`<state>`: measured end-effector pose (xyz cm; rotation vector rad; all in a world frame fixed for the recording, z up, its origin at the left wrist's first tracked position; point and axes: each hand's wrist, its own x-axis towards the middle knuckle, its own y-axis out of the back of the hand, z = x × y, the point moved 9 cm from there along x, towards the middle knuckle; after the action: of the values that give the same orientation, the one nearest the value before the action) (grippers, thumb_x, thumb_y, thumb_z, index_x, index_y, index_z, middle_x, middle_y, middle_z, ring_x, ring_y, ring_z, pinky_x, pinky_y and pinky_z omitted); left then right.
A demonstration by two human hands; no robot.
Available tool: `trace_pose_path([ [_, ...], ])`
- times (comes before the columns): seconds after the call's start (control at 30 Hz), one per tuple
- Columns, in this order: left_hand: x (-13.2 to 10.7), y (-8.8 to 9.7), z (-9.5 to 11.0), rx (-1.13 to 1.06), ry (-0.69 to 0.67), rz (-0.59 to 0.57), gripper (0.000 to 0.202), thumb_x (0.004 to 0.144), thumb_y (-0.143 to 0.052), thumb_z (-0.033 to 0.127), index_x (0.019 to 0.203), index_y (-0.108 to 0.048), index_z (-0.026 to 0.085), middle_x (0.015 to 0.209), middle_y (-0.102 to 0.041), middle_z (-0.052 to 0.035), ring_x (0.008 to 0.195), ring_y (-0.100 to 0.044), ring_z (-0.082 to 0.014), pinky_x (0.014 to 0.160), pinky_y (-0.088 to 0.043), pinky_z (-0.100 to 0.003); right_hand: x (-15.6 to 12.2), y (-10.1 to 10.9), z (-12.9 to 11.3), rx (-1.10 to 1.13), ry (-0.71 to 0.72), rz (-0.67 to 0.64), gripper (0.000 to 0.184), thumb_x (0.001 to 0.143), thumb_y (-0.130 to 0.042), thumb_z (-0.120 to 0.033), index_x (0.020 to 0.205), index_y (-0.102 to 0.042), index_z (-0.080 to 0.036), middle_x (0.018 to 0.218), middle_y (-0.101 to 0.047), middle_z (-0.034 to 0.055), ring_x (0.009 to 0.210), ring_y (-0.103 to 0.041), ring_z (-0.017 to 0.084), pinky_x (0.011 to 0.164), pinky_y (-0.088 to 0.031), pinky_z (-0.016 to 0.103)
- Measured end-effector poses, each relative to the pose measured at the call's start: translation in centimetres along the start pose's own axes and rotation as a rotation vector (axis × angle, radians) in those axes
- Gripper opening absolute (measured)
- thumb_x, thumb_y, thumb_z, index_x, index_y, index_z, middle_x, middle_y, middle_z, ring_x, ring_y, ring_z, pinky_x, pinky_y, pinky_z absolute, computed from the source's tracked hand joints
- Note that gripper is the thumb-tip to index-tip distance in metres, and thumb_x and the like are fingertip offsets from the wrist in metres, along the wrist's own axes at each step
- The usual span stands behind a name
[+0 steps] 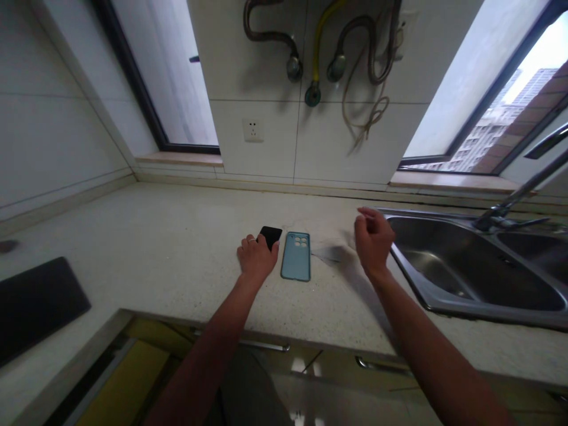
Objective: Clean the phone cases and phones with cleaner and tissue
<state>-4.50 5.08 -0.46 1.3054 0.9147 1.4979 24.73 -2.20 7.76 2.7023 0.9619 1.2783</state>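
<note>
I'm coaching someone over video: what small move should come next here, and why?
Probably lower the right hand to the pale blue phone case: it lies free on the counter beside the black phone, which the left hand covers, while the right hand looks empty.

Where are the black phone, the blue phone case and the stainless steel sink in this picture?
black phone (270, 235), head view, on its uncovered top end
blue phone case (295, 265), head view, on its back below the camera cutouts
stainless steel sink (406, 263), head view, on its left rim
</note>
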Motion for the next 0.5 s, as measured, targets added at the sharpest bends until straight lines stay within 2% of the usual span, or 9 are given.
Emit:
trace_pose_path([
  [0.07, 0.0, 0.6, 0.0, -0.012, 0.008, 0.031, 0.054, 0.096, -0.036, 0.053, 0.121, -0.060, 0.011, 0.118, -0.057, -0.0223, 0.112, -0.050, -0.0357, 0.089, -0.041, -0.044, 1.0, 2.8, 1.1, 0.020, -0.025, 0.237, 0.029, 0.088, -0.046, -0.034, 0.108, -0.059, -0.017, 0.074, -0.053, 0.0010, 0.062, -0.051, 0.016, 0.063, -0.044, 0.031],
  [0.13, 0.1, 1.3, 0.3, -0.030, -0.005, 0.076, 0.052, 0.096, -0.036, 0.051, 0.123, -0.060, 0.013, 0.123, -0.056, -0.0208, 0.114, -0.049, -0.0345, 0.090, -0.040, -0.044, 1.7, 4.2, 2.0, 0.010, -0.015, 0.353, 0.032, 0.089, -0.044, -0.032, 0.117, -0.051, -0.017, 0.087, -0.055, 0.0054, 0.076, -0.057, 0.020, 0.074, -0.047, 0.035],
  [0.17, 0.1, 1.7, 0.5, -0.046, -0.018, 0.099, 0.050, 0.097, -0.037, 0.049, 0.124, -0.059, 0.014, 0.125, -0.055, -0.0198, 0.116, -0.048, -0.0337, 0.091, -0.040, -0.044, 2.0, 4.3, 2.5, -0.005, -0.008, 0.363, 0.035, 0.088, -0.047, -0.032, 0.120, -0.048, -0.017, 0.095, -0.056, 0.0079, 0.084, -0.058, 0.022, 0.079, -0.047, 0.037],
  [0.23, 0.1, 2.4, 1.0, -0.093, -0.058, 0.137, 0.045, 0.097, -0.039, 0.044, 0.125, -0.059, 0.016, 0.128, -0.054, -0.0180, 0.119, -0.047, -0.0320, 0.094, -0.039, -0.043, 2.4, 3.6, 3.7, -0.044, -0.025, 0.323, 0.043, 0.084, -0.056, -0.037, 0.121, -0.046, -0.018, 0.109, -0.055, 0.0121, 0.097, -0.057, 0.025, 0.086, -0.046, 0.041],
  [0.3, 0.1, 2.9, 1.5, -0.154, -0.111, 0.172, 0.039, 0.096, -0.042, 0.040, 0.122, -0.061, 0.017, 0.128, -0.055, -0.0166, 0.118, -0.047, -0.0303, 0.095, -0.038, -0.042, 2.6, 2.0, 5.4, -0.078, -0.078, 0.205, 0.050, 0.077, -0.065, -0.045, 0.116, -0.049, -0.018, 0.112, -0.056, 0.0132, 0.103, -0.056, 0.027, 0.091, -0.044, 0.044],
  [0.37, 0.1, 3.2, 2.0, -0.219, -0.174, 0.212, 0.034, 0.095, -0.044, 0.036, 0.117, -0.063, 0.017, 0.125, -0.057, -0.0155, 0.116, -0.048, -0.0290, 0.095, -0.039, -0.042, 2.5, 0.1, 7.6, -0.054, -0.194, 0.047, 0.051, 0.071, -0.070, -0.049, 0.109, -0.054, -0.019, 0.102, -0.061, 0.0092, 0.094, -0.059, 0.025, 0.088, -0.046, 0.043],
  [0.4, 0.0, 3.4, 2.2, -0.252, -0.211, 0.239, 0.032, 0.095, -0.045, 0.034, 0.115, -0.063, 0.017, 0.122, -0.058, -0.0151, 0.114, -0.049, -0.0286, 0.095, -0.039, -0.042, 2.3, -0.7, 8.6, -0.041, -0.257, -0.029, 0.045, 0.070, -0.070, -0.049, 0.102, -0.057, -0.020, 0.093, -0.063, 0.0064, 0.087, -0.060, 0.024, 0.084, -0.048, 0.042],
  [0.5, -0.3, 4.1, 2.8, -0.362, -0.333, 0.339, 0.025, 0.093, -0.047, 0.029, 0.107, -0.064, 0.017, 0.113, -0.061, -0.0140, 0.108, -0.052, -0.0279, 0.094, -0.041, -0.043, 2.0, -1.7, 9.9, -0.011, -0.309, -0.112, 0.031, 0.070, -0.070, -0.047, 0.083, -0.061, -0.021, 0.074, -0.063, 0.0024, 0.076, -0.060, 0.022, 0.078, -0.050, 0.039],
])
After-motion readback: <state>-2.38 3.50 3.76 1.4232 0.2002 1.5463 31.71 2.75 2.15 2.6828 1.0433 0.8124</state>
